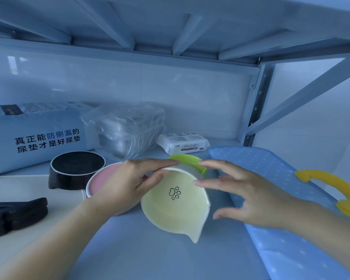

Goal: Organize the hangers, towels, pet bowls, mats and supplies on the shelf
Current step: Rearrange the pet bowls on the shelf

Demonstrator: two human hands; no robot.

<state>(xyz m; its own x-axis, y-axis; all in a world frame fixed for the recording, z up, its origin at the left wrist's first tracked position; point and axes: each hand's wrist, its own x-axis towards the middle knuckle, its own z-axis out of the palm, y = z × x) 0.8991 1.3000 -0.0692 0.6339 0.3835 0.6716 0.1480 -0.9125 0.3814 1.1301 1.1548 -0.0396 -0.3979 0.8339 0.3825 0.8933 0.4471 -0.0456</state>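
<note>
I hold the paw-print bowl (174,207) tilted between both hands, just in front of the green bowl (188,160). My left hand (125,184) pinches its far-left rim. My right hand (251,197) is open, fingers spread beside the right rim.

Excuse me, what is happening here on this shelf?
A person is arranging pet bowls on a shelf. The left hand grips the rim of a tilted, pale yellow paw-print bowl. The right hand is open, close by the bowl's other side. A green bowl sits behind, a pink bowl and a black bowl to the left.
</note>
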